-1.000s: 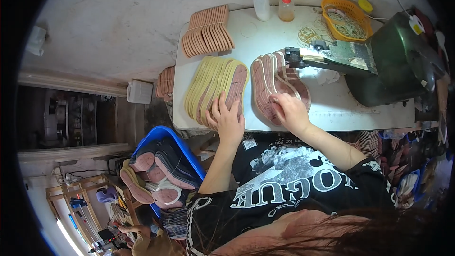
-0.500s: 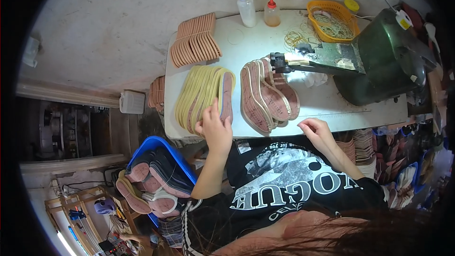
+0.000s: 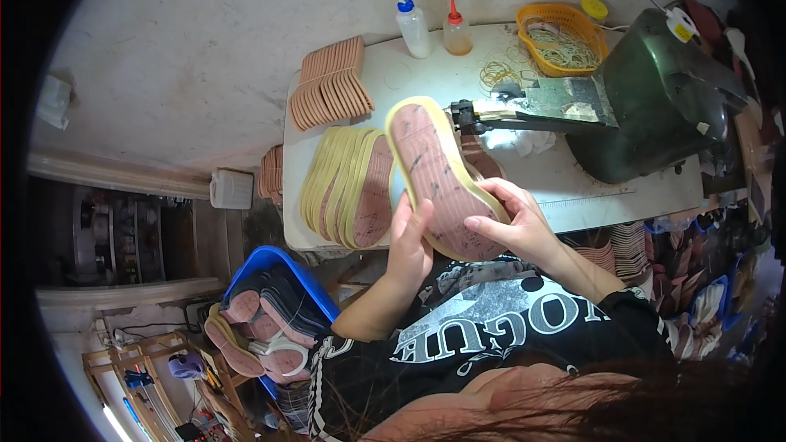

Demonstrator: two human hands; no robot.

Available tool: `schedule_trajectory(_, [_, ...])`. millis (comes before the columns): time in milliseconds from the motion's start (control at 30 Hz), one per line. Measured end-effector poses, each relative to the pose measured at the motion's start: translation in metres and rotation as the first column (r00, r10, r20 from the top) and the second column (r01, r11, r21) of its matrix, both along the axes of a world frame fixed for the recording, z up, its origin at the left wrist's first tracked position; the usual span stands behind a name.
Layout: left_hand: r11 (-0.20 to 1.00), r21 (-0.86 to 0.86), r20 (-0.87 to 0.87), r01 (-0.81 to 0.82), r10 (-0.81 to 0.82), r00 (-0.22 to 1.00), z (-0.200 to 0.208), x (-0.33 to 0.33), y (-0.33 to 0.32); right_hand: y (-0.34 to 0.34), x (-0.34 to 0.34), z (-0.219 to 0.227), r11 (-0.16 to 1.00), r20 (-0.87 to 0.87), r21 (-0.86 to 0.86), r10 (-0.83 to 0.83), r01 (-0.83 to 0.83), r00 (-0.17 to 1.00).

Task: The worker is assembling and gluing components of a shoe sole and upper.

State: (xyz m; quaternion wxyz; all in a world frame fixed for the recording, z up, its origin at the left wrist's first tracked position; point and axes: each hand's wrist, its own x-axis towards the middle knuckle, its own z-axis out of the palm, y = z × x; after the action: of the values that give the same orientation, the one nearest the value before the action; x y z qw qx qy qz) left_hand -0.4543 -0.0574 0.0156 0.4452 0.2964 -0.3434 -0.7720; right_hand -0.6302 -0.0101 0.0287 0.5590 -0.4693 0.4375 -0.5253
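Both my hands hold one pink insole with a pale yellow edge, tilted up above the front of the table. My left hand grips its left side near the wide end, thumb on the pink face. On the opposite edge my right hand has its thumb across the face and its fingers along the rim. Just left lies a fanned row of yellow-edged insoles. Behind the held piece, another group of insoles is mostly hidden; only its right part shows.
A dark green sewing machine stands at right, its lit arm reaching toward the insole. Farther back are a bundle of tan soles, two squeeze bottles and an orange basket of rubber bands. A blue bin of insoles stands lower left.
My left hand has lifted an insole from the right end of the yellow-edged row and moved it right. My right hand has come up and taken hold of its other side.
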Motion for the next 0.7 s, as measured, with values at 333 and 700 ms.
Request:
schedule_trajectory(333, [0.978,-0.07,0.085,0.199,-0.192,0.978,0.009,-0.03,-0.01,-0.014,-0.012,-0.049,0.94,0.683,0.082,0.189,-0.331,0.705])
schedule_trajectory(700, [0.903,-0.297,0.388,0.31,-0.182,0.903,0.0,-0.007,-0.035,-0.038,-0.036,0.023,0.929,-0.533,0.048,0.334,-0.366,0.777])
